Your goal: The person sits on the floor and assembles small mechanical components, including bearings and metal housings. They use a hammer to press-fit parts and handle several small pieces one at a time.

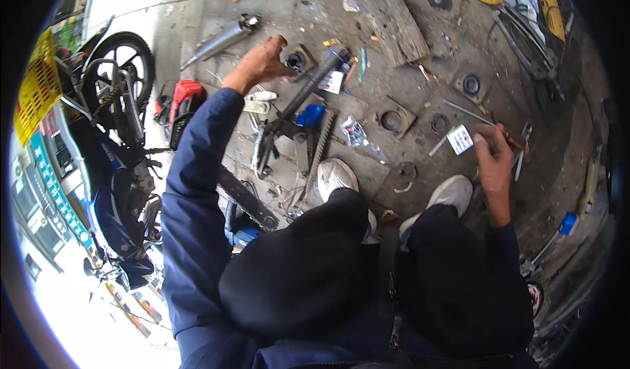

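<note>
My left hand (261,62) reaches to the far left, thumb and fingers apart around the near side of a square metal plate with a round ring (296,61). Whether the fingertips touch the plate I cannot tell. Beside it lies a long coil spring (314,84) with a dark metal end. My right hand (493,162) is low by my right knee, fingers bent loosely, with no held thing visible. Close to its thumb is a small white printed card (460,139). A thin rod (467,111) and an orange-handled tool (514,141) lie just beyond its fingertips.
More ringed plates (396,117) and a worn wooden board (394,24) lie on the dirty paving. A silver exhaust-like pipe (223,38) and red power tool (187,93) are left, near a parked motorcycle (118,172). My shoes (337,177) stand among scattered parts, including a second spring (321,147).
</note>
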